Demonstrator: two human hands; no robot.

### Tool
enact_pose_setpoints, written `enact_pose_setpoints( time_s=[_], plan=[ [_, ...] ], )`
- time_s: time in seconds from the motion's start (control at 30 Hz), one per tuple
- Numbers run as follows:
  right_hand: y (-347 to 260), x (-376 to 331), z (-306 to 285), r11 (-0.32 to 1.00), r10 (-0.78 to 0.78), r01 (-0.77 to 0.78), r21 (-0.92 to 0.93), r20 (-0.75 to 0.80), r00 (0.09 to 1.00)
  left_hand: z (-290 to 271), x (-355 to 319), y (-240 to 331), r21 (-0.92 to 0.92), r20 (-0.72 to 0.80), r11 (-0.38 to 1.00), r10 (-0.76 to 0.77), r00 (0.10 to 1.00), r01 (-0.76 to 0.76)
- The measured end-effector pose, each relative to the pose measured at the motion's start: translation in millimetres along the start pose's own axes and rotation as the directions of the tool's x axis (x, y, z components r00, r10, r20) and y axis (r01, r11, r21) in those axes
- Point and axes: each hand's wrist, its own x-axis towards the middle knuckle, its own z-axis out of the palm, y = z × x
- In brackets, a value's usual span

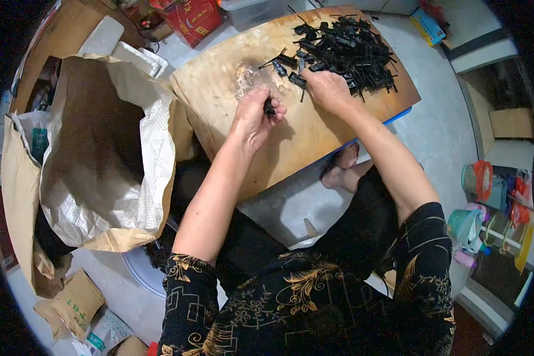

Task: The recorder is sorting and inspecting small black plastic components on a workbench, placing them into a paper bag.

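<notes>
My left hand [256, 118] is curled closed over the wooden board, with a small black plastic part [270, 108] showing between its fingers. To its right, my right hand [329, 92] reaches to the near left edge of a heap of black plastic parts [350, 50]. The right fingers are bent together. A narrow greyish piece [302, 63] shows at their tips, and its kind is unclear. A few loose black parts [279, 68] lie on the board between the two hands, beside a worn, pale patch [246, 80].
The board [196, 101] has a blue edge [397, 115] on its near right side. A large open paper sack with silvery lining [157, 148] stands at left. A blue-rimmed basin [137, 277] is partly under it. Baskets [477, 178] stand at far right.
</notes>
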Motion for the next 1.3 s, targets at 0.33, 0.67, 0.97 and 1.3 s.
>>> enact_pose_setpoints(
  time_s=[0.33,0.67,0.97,1.3],
  plan=[
    [-26.6,-26.0,-22.9,0.708,0.139,-0.027,0.705,-0.101,0.985,8.7,-0.4,-8.7,0.306,0.211,0.923,0.174,0.962,-0.234],
    [-54.2,-64.1,-38.6,0.198,0.084,-0.235,0.952,0.222,0.971,16.4,-18.3,-7.7,0.264,0.351,0.912,0.213,0.912,-0.315],
    [-58.0,-67.9,-33.6,0.26,0.244,-0.134,0.956,0.069,0.967,17.8,-8.2,-16.8,0.385,0.16,0.847,0.329,0.931,-0.366],
    [-37.3,-64.5,-31.1,0.556,0.021,-0.013,0.831,0.001,1.0,29.0,-12.3,-19.3,0.603,0.242,0.726,0.23,0.943,-0.332]
  ],
)
